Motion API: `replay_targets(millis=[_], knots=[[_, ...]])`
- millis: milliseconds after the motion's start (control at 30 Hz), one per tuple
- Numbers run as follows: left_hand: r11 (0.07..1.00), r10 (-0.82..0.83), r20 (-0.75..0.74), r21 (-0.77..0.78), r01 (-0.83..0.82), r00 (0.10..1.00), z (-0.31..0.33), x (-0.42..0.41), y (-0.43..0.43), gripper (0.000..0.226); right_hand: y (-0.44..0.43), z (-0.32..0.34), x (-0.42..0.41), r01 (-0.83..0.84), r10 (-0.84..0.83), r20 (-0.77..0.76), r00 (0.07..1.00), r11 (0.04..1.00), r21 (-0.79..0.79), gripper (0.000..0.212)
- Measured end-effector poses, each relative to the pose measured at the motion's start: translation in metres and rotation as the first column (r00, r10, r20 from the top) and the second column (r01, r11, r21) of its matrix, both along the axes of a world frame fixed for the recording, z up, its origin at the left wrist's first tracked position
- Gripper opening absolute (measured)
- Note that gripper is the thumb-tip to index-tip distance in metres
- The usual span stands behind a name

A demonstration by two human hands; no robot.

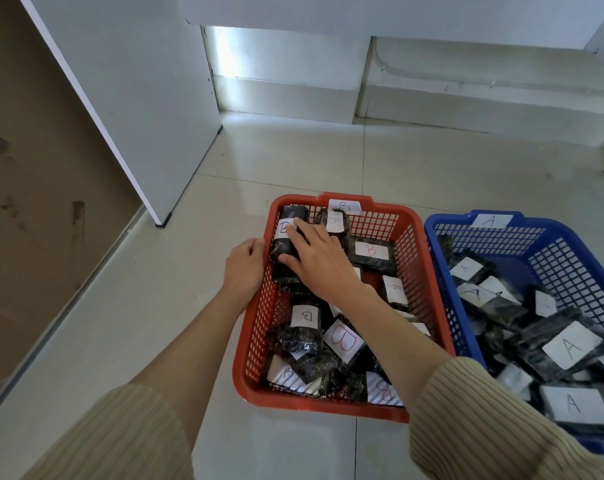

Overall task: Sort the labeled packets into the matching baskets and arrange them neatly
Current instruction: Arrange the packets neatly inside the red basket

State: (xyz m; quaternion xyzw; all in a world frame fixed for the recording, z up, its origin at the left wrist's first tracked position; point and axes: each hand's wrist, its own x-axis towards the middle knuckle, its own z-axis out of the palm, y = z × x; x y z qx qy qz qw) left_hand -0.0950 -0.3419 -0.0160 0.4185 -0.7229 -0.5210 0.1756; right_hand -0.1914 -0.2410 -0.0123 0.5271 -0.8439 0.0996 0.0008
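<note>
while the left hand (244, 268) is gripping the red basket (328, 407) rim, the right hand (319, 263) is lying flat-fingered atop a b packet (282, 251).

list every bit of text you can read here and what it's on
"B": paper tag on the far rim of the red basket.
"A": paper tag on the far rim of the blue basket.
"B": white labels on the red basket's packets, in red or dark ink.
"A": white labels on the blue basket's packets.
One label is partly hidden by the right hand; a few in the blue basket are too blurred to read.
</note>
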Motion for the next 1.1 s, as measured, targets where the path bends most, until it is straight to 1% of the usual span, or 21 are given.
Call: replay_targets(millis=[100, 167, 200, 233, 267, 300, 333, 367, 400, 433, 467, 500, 533, 600, 667, 733, 767, 833, 967, 1033, 1100], knots=[[1.0, 0.003, -0.005, 0.018, -0.003, 1.0, 0.001, -0.001, -0.003, 0.034, -0.001, 0.001, 0.001, -0.002, 0.004, 0.037, 0.999, 0.999, -0.05, 0.058], [1.0, 0.005, 0.012, -0.014, -0.005, 1.0, 0.002, -0.002, -0.003, 0.033, 0.003, 0.008, -0.002, -0.002, 0.013, 0.08, 0.997, 0.991, -0.136, 0.051], [0.997, 0.006, 0.03, -0.077, -0.003, 1.0, 0.002, -0.003, -0.003, 0.034, 0.007, 0.012, -0.006, 0.03, -0.006, 0.133, 0.991, 0.983, -0.181, 0.045], [0.984, 0.012, 0.046, -0.178, -0.003, 0.999, 0.003, -0.004, -0.002, 0.036, 0.013, 0.017, -0.013, 0.093, -0.048, 0.212, 0.976, 0.974, -0.206, 0.037], [0.952, 0.023, 0.049, -0.306, -0.007, 0.999, 0.003, -0.005, 0.0, 0.036, 0.023, 0.022, -0.022, 0.171, -0.103, 0.301, 0.948, 0.962, -0.211, 0.029], [0.899, 0.028, 0.035, -0.438, -0.009, 0.999, 0.006, -0.005, 0.004, 0.035, 0.034, 0.026, -0.033, 0.247, -0.159, 0.369, 0.916, 0.948, -0.203, 0.022], [0.837, 0.01, 0.01, -0.547, -0.003, 1.0, 0.008, -0.007, 0.008, 0.033, 0.046, 0.028, -0.044, 0.304, -0.217, 0.393, 0.894, 0.937, -0.174, 0.018], [0.782, -0.034, -0.009, -0.623, 0.022, 0.999, 0.011, -0.009, 0.013, 0.03, 0.058, 0.03, -0.054, 0.336, -0.274, 0.382, 0.883, 0.936, -0.106, 0.016], [0.746, -0.099, -0.008, -0.662, 0.068, 0.995, 0.013, -0.013, 0.019, 0.027, 0.068, 0.03, -0.062, 0.343, -0.33, 0.335, 0.883, 0.939, 0.022, 0.017], [0.731, -0.176, 0.006, -0.669, 0.135, 0.984, 0.016, -0.017, 0.026, 0.023, 0.076, 0.03, -0.065, 0.327, -0.369, 0.247, 0.896, 0.925, 0.195, 0.021], [0.727, -0.26, 0.037, -0.65, 0.221, 0.965, 0.017, -0.022, 0.033, 0.019, 0.081, 0.029, -0.064, 0.299, -0.374, 0.146, 0.916, 0.878, 0.373, 0.025], [0.719, -0.343, 0.086, -0.616, 0.321, 0.935, 0.018, -0.027, 0.039, 0.017, 0.084, 0.026, -0.06, 0.273, -0.346, 0.054, 0.937, 0.818, 0.507, 0.028], [0.699, -0.419, 0.149, -0.577, 0.423, 0.896, 0.019, -0.033, 0.046, 0.017, 0.084, 0.024, -0.056, 0.256, -0.303, -0.017, 0.953, 0.771, 0.582, 0.029], [0.63, -0.527, 0.316, -0.477, 0.612, 0.789, 0.017, -0.045, 0.055, 0.018, 0.082, 0.02, -0.048, 0.262, -0.242, -0.12, 0.963, 0.723, 0.64, 0.03], [0.582, -0.573, 0.471, -0.343, 0.737, 0.671, 0.014, -0.053, 0.059, 0.019, 0.081, 0.018, -0.047, 0.283, -0.238, -0.159, 0.958, 0.701, 0.655, 0.032], [0.551, -0.596, 0.569, -0.224, 0.804, 0.567, 0.008, -0.055, 0.059, 0.022, 0.082, 0.016, -0.049, 0.289, -0.252, -0.15, 0.956, 0.713, 0.639, 0.033], [0.534, -0.595, 0.607, -0.191, 0.824, 0.527, 0.005, -0.054, 0.059, 0.026, 0.083, 0.015, -0.049, 0.282, -0.257, -0.132, 0.957, 0.732, 0.62, 0.034], [0.52, -0.582, 0.654, -0.157, 0.84, 0.483, 0.0, -0.052, 0.058, 0.032, 0.082, 0.01, -0.049, 0.265, -0.277, -0.069, 0.958, 0.772, 0.578, 0.035], [0.553, -0.609, 0.629, -0.101, 0.827, 0.484, -0.003, -0.05, 0.054, 0.026, 0.081, 0.008, -0.042, 0.302, -0.376, 0.065, 0.924, 0.824, 0.479, 0.04], [0.554, -0.646, 0.597, -0.063, 0.83, 0.476, -0.001, -0.049, 0.052, 0.021, 0.081, 0.011, -0.044, 0.364, -0.436, 0.131, 0.89, 0.854, 0.371, 0.048], [0.566, -0.674, 0.559, -0.03, 0.824, 0.484, 0.001, -0.047, 0.052, 0.016, 0.082, 0.017, -0.052, 0.451, -0.493, 0.213, 0.844, 0.866, 0.217, 0.053]])
